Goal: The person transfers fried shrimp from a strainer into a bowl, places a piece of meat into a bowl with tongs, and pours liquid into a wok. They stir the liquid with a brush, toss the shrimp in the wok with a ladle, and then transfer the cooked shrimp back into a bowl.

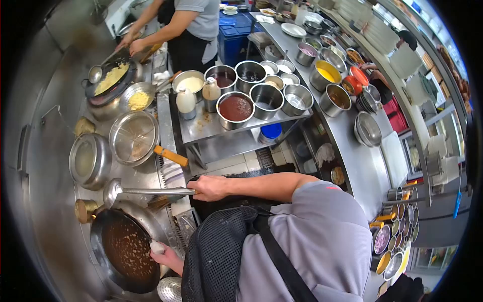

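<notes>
My right hand (210, 188) is closed round the long metal handle of a ladle (156, 191). The ladle's bowl hangs over the far rim of a dark wok (126, 246), apart from the food. Brown sauce with small pale bits (123, 244) covers the wok's inside, which tilts on the stove. At the wok's near edge, my left hand (168, 257) is closed on a folded white cloth (157, 247), pressed against the rim. What lies under the cloth is hidden.
A wooden-handled strainer (135, 138) and a lidded pot (90, 161) sit beyond the ladle. Another person (193, 30) works at a second wok (113, 78). Pots of sauce (235, 109) and white-topped bottles (185, 103) stand on a steel cart (201, 132). A perforated skimmer (170, 290) lies near my left hand.
</notes>
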A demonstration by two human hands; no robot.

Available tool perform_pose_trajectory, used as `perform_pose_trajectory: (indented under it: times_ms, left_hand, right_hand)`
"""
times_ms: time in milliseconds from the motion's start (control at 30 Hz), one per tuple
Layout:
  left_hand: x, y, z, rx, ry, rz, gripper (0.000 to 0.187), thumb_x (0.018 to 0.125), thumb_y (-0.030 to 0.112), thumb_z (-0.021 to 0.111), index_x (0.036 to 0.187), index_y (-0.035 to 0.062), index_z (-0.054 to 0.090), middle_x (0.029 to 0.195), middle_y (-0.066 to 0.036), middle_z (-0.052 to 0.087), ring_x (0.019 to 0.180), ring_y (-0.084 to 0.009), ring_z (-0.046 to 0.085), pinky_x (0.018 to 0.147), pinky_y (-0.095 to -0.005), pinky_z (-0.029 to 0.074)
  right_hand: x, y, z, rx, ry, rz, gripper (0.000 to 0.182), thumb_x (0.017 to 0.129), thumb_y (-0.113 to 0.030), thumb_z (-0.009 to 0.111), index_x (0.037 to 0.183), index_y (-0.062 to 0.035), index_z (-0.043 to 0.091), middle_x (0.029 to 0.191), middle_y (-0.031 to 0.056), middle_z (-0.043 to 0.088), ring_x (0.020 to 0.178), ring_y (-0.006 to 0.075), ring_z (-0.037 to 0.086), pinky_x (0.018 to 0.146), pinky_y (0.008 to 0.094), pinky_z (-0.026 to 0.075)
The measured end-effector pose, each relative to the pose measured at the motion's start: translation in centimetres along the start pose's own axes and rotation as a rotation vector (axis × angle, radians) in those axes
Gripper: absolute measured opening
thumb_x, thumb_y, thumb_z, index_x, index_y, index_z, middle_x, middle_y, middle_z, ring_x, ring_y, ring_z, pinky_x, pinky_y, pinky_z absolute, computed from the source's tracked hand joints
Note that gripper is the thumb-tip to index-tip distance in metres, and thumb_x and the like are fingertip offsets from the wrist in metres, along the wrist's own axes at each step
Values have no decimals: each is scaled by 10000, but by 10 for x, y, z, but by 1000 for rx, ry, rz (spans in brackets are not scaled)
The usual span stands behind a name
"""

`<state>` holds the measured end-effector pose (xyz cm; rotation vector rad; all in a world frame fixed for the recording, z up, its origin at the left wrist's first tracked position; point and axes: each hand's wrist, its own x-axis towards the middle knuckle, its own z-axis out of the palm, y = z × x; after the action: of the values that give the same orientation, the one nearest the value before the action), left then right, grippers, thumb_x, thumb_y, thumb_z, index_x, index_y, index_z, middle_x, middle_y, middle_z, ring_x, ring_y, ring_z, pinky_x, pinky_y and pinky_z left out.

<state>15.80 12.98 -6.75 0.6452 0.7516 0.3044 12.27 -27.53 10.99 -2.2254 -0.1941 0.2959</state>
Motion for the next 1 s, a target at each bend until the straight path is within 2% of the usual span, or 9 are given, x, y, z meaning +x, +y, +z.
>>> perform_pose_trajectory:
  times_ms: [100,167,200,233,333,467,700,833,1000]
  left_hand:
    - [-6,1,-2,-42,-1,17,243,861,186,566,985,-17,616,1009,-119,651,944,-271,636,843,-373,546]
    - [26,-19,-45,428,-169,420,242,845,206,588,963,-3,625,992,-93,659,913,-234,652,826,-368,557]
    - [-15,-7,-9,-108,-81,10,201,850,189,585,949,18,622,957,-86,653,883,-218,648,805,-365,556]
    - [-7,-12,-21,-114,-197,-54,138,850,168,580,903,42,602,905,-72,638,850,-215,636,788,-363,550]
    - [-39,-18,8,-166,-8,86,122,845,124,588,941,59,551,889,-64,605,809,-223,625,765,-380,553]
    - [-41,-24,25,-243,186,163,216,800,93,616,979,21,519,891,-87,584,733,-236,642,635,-393,566]
    - [-51,-10,40,-389,90,113,326,839,69,642,1135,15,516,1030,-88,601,901,-255,640,774,-396,553]
    - [-29,-16,21,-394,23,-93,252,827,55,623,1059,11,537,967,-103,600,871,-266,639,763,-413,550]
    - [-29,-22,30,-373,179,49,175,802,28,586,972,5,550,901,-105,592,822,-269,637,724,-415,546]
  right_hand:
    - [13,-14,2,-14,11,-64,282,840,-211,598,1035,-14,546,858,251,656,861,441,634,768,519,500]
    - [28,-21,4,-56,-7,-100,298,846,-221,607,1050,-12,547,859,254,655,858,438,638,763,515,503]
    - [43,-26,10,-84,-16,-136,314,853,-231,616,1066,-11,548,860,257,653,855,434,641,758,512,505]
    - [56,-29,16,-142,-31,-153,350,867,-249,625,1109,-7,550,883,261,653,862,419,646,760,498,508]
    - [92,-73,17,-114,-111,-161,401,891,-262,639,1179,1,547,854,239,660,773,348,673,691,434,507]
    - [145,-126,53,-134,-112,-304,396,879,-227,609,1183,22,561,774,264,651,791,416,668,717,466,510]
    - [247,-223,142,-356,-225,-501,349,877,-216,588,1128,25,553,956,319,636,960,468,613,841,520,482]
    - [274,-272,177,-586,-236,-486,363,874,-222,587,1142,22,559,1060,314,631,1012,451,617,891,507,492]
    - [287,-277,164,-761,-330,-632,294,872,-197,560,1016,52,622,1071,294,643,1011,419,637,892,484,512]
